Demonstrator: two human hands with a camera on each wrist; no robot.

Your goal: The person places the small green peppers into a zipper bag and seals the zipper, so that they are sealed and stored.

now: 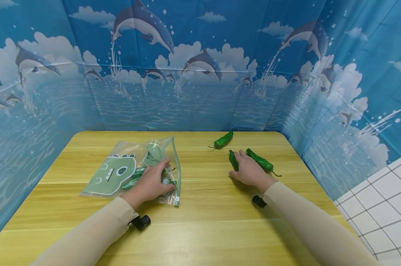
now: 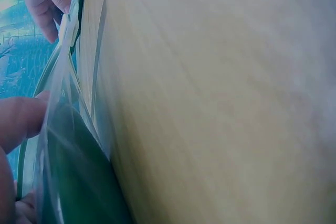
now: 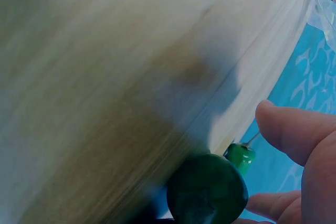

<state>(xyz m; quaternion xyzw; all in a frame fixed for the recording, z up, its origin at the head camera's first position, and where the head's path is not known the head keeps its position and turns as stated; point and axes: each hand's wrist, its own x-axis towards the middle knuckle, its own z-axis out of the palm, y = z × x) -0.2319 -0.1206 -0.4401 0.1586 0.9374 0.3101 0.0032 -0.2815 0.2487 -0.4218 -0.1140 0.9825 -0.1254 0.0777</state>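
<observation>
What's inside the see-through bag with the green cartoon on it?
Green peppers show through the bag. The left hand and printed green face cover parts, so I can't tell how many there are.

Green peppers [image 1: 224, 140] lie at two o'clock on the yellow wood-grained table [image 1: 200, 232]. At ten, the clear bag [image 1: 140, 155] bears green cartoons [image 1: 110, 175]; at twelve, dolphins [image 1: 147, 26] pattern the blue backdrop [image 1: 200, 99]

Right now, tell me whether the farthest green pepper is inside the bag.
No: the farthest green pepper lies on the table, to the right of the bag.
</observation>
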